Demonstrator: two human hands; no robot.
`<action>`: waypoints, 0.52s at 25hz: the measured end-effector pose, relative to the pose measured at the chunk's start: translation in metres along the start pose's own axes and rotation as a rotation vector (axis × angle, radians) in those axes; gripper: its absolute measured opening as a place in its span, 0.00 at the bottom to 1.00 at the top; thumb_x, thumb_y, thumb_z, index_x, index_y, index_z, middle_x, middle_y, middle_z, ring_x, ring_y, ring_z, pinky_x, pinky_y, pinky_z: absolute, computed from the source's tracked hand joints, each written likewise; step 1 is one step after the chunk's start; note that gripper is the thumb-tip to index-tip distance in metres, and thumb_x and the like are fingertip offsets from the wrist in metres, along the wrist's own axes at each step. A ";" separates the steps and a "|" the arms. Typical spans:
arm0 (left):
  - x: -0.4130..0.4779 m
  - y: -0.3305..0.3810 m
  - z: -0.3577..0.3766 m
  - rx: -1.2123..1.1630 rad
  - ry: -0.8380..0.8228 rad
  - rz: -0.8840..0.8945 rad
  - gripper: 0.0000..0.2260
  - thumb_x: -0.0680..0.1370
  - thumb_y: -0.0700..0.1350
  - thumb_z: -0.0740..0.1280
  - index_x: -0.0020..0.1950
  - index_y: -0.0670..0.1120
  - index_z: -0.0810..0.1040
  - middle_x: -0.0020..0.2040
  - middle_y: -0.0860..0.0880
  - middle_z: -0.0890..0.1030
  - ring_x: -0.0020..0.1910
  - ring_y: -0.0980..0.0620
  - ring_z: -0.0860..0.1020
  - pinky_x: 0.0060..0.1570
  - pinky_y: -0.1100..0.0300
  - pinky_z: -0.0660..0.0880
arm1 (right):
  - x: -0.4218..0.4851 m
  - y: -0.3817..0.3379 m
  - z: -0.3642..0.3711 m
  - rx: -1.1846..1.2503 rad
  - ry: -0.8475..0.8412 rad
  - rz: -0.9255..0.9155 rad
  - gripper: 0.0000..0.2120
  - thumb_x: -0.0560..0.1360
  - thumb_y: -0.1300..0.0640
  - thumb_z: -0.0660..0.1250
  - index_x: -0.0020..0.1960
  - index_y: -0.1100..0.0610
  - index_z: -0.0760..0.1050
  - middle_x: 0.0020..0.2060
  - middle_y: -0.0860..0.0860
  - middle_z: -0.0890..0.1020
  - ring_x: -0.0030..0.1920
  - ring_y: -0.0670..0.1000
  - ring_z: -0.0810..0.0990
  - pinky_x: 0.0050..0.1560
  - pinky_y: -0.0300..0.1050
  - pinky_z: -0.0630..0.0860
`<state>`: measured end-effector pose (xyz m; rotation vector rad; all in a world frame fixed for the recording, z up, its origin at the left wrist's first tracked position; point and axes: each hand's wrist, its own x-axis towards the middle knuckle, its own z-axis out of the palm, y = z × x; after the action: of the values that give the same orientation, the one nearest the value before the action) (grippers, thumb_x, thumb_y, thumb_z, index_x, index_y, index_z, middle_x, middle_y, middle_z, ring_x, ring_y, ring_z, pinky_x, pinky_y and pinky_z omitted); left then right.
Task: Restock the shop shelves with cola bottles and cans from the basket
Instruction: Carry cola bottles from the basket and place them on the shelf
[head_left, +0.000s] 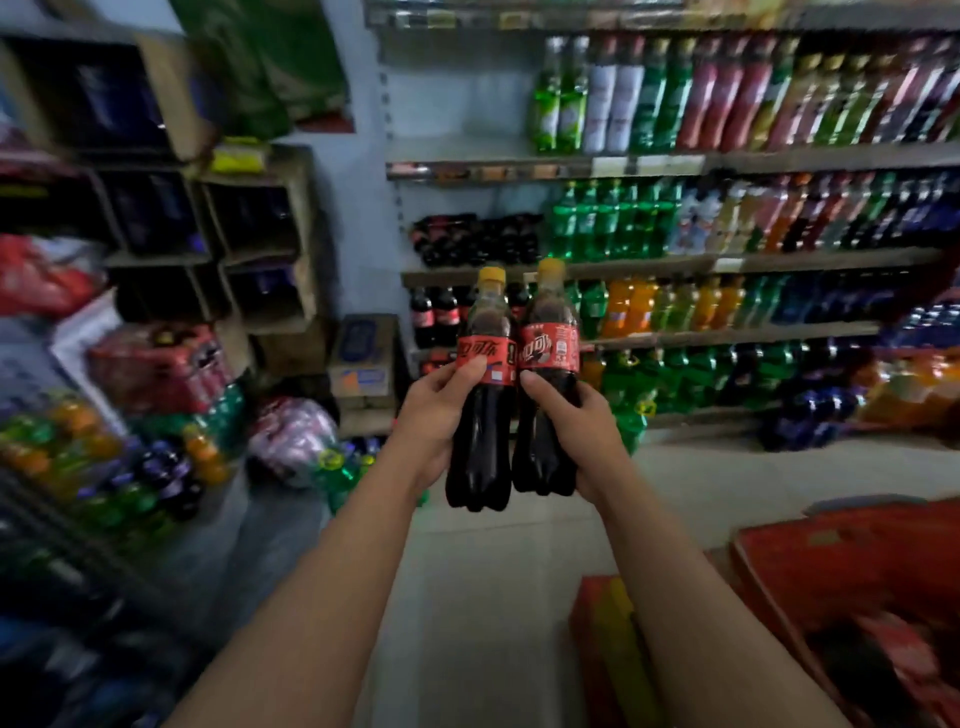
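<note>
Left hand (431, 415) holds one cola bottle (480, 452), right hand (584, 423) a second cola bottle (548, 338). The fingers curl round each body, thumbs on the red labels. The bottles touch side by side in front of the drinks shelf (779, 260). Long axes are near upright, yellow caps up. Advice: keep them upright and seat them base-first beside the cola row (436, 312) at the shelf's left end.

I list: cardboard boxes (260, 234) stacked at left; red bag (41, 280) beside them; shrink-wrapped drink packs (161, 364) on the floor (493, 571); a carton (363, 358) by the wall (358, 208); green bottles (613, 218) in rows at right; orange bottles (628, 306) below those.
</note>
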<state>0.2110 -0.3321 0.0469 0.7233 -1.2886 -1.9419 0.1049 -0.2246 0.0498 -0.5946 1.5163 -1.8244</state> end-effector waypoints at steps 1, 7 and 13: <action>0.004 0.001 -0.012 0.003 0.028 0.012 0.07 0.77 0.44 0.68 0.47 0.41 0.81 0.41 0.44 0.85 0.39 0.48 0.84 0.46 0.52 0.81 | 0.007 0.006 0.011 0.006 -0.025 0.016 0.13 0.73 0.54 0.73 0.55 0.58 0.78 0.45 0.54 0.86 0.41 0.51 0.86 0.38 0.42 0.82; 0.061 0.008 -0.054 -0.008 0.057 -0.004 0.08 0.78 0.44 0.67 0.50 0.41 0.81 0.41 0.43 0.85 0.39 0.48 0.84 0.37 0.57 0.80 | 0.069 0.023 0.054 -0.016 -0.073 0.062 0.10 0.72 0.53 0.74 0.51 0.54 0.78 0.48 0.57 0.86 0.47 0.56 0.86 0.52 0.55 0.82; 0.150 0.004 -0.045 0.008 0.039 -0.050 0.10 0.77 0.45 0.68 0.55 0.41 0.80 0.46 0.41 0.85 0.43 0.46 0.84 0.39 0.54 0.80 | 0.158 0.025 0.050 -0.016 -0.047 0.069 0.10 0.73 0.52 0.73 0.51 0.53 0.77 0.47 0.55 0.86 0.45 0.55 0.86 0.49 0.53 0.83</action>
<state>0.1546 -0.4768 0.0239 0.8006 -1.2664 -1.9535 0.0414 -0.3773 0.0237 -0.5818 1.5037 -1.7364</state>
